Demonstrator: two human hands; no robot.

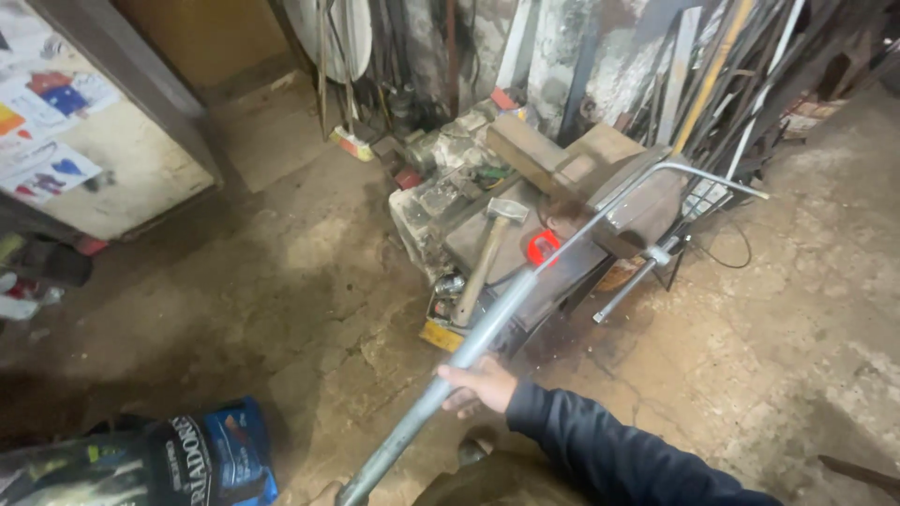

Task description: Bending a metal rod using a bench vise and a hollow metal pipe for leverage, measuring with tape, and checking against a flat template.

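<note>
A long grey metal pipe (562,245) runs from the bottom edge up to the right and bends sideways at its far end above a cluttered work block (647,201). My right hand (476,384), in a dark blue sleeve, is closed around the pipe's lower half. At the bottom edge, beside the pipe's near end, a sliver of my left hand (324,490) shows; its grip is hidden.
A wooden-handled hammer (487,253), a red part (542,246) and a wooden beam (534,159) lie on the block. Metal rods (750,84) lean on the wall at the back right. A blue and black sack (197,457) lies on the concrete floor at lower left.
</note>
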